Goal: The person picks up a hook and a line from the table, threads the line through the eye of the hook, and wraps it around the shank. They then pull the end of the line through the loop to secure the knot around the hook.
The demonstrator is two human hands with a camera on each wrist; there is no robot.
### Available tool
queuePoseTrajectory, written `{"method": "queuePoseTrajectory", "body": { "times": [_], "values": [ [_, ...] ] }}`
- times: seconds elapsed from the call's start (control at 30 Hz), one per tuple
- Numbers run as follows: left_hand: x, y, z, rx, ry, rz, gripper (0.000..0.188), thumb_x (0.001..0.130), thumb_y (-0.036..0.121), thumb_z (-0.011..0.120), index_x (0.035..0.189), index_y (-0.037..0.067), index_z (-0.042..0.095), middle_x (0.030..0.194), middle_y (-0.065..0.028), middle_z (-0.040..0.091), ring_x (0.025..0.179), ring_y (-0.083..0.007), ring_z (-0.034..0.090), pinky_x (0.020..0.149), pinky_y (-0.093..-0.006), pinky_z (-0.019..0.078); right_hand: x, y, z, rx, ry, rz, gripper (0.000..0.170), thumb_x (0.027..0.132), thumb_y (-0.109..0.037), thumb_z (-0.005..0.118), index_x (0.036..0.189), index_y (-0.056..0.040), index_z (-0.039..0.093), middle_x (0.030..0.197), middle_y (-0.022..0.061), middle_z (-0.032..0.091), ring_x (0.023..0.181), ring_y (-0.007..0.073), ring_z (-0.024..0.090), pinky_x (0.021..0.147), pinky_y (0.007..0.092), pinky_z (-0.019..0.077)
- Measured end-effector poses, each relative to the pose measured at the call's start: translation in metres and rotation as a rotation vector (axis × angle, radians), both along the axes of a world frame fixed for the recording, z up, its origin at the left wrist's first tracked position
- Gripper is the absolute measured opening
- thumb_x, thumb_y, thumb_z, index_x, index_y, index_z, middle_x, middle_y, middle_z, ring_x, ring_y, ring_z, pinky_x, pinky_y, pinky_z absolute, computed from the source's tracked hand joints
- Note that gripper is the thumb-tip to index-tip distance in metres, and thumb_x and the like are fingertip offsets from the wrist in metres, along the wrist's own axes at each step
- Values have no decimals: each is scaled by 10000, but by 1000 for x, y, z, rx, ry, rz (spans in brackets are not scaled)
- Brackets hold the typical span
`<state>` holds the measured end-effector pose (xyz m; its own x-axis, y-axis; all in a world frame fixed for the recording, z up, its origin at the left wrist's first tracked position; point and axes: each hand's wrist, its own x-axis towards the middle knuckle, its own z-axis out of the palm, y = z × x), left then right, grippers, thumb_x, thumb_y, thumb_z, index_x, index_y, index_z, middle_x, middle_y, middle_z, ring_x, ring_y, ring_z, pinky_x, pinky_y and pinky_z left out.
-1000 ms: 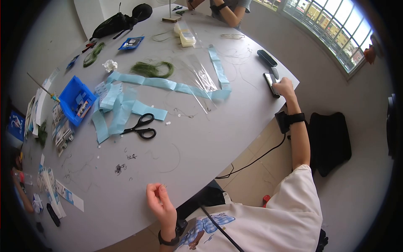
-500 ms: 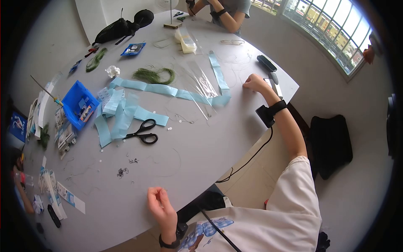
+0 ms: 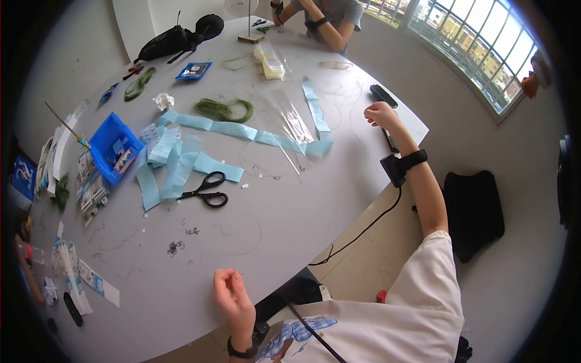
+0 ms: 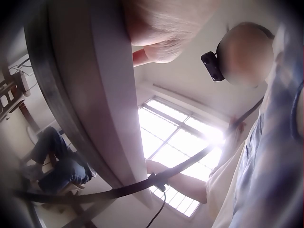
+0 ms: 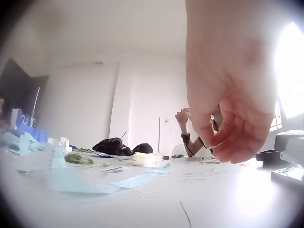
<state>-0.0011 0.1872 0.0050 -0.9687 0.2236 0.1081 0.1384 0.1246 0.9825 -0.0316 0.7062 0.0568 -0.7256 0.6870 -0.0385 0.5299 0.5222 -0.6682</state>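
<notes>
My left hand [image 3: 235, 305] is at the table's near edge, thumb and forefinger pinched together; a tiny thin item [image 3: 241, 273] shows at the fingertips, too small to identify. In the left wrist view, part of that hand [image 4: 166, 28] appears beside the table edge, its fingertips hidden. My right hand [image 3: 382, 116] is over the table's right side, fingers curled. In the right wrist view, the curled fingers of this hand [image 5: 232, 118] hold nothing visible. Beside it are a dark case [image 3: 383, 95] and a partly covered dark-edged device [image 3: 391, 141]. A thin line [image 5: 185, 214] lies below.
Black scissors [image 3: 213, 190] lie beside pale blue strips [image 3: 227, 127]. Small dark hooks [image 3: 175, 248] sit toward the front. Further off are green strands [image 3: 224, 110], a blue bin [image 3: 112, 151], clear sleeves [image 3: 290, 118] and a black bag [image 3: 163, 43]. Another person [image 3: 333, 27] sits opposite.
My right hand moved off the device at the right edge, leftward over the table, then slightly back to the right. My left hand has stayed nearly still.
</notes>
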Motion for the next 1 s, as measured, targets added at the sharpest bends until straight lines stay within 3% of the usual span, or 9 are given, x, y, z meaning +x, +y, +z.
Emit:
{"method": "queuePoseTrajectory", "body": {
  "times": [0.07,0.13,0.3,0.43,0.53,0.63,0.77,0.87,1.0],
  "values": [
    [0,0,0,-14,-1,-9,85,900,88,448,857,16,436,763,-7,406,690,-75,376,625,-199,336,-6,-17,-4,7,-51,46,299,780,-196,610,983,22,589,855,100,617,739,155,597,618,260,496],
    [-1,-1,-2,-20,8,-13,81,899,83,447,857,15,436,762,-6,407,688,-74,377,623,-198,336,-19,-27,-6,26,-177,58,531,768,-270,648,1209,-29,478,1026,157,570,842,192,584,648,280,500],
    [-1,1,-2,-2,12,41,95,869,68,472,809,-4,452,721,-49,455,649,-124,420,596,-238,364,-57,-37,-12,195,-319,133,733,734,-301,672,1339,-76,324,1094,198,522,870,249,586,620,310,536],
    [-1,1,-3,-3,0,44,105,871,78,473,808,-5,454,720,-54,459,650,-128,427,598,-243,367,-79,-28,-21,171,-213,120,678,729,-292,673,1294,-60,377,1072,196,533,847,257,595,586,316,551],
    [-1,-1,-4,-31,10,21,85,885,70,458,835,2,447,742,-28,436,669,-95,404,603,-215,348,-86,-16,-25,150,-263,70,520,740,-259,654,1165,-8,493,973,170,582,763,239,613,580,317,556],
    [-2,-2,-4,-40,20,-21,64,899,61,443,862,9,439,764,-1,412,689,-62,381,608,-185,329,-84,-1,-29,141,-361,186,291,753,-204,620,937,21,614,780,113,620,639,187,614,538,302,538],
    [-1,2,-1,-9,2,36,116,871,86,483,799,-3,462,705,-52,459,626,-126,419,570,-245,358,-68,3,-25,-107,-115,38,277,776,-195,602,955,14,633,830,108,631,700,176,616,573,281,527],
    [-1,-1,-2,-15,-10,-12,77,905,77,450,868,10,442,766,-1,413,691,-61,384,620,-180,333,-66,19,-13,-95,-82,25,269,782,-200,601,956,1,647,824,93,631,716,169,608,594,278,518],
    [-1,-2,-2,-24,-8,-14,73,905,79,453,879,11,447,766,-2,416,690,-60,384,620,-179,336,-66,28,5,-25,55,-29,234,779,-187,611,928,-15,665,787,67,630,645,136,574,559,265,494]
  ]
}}
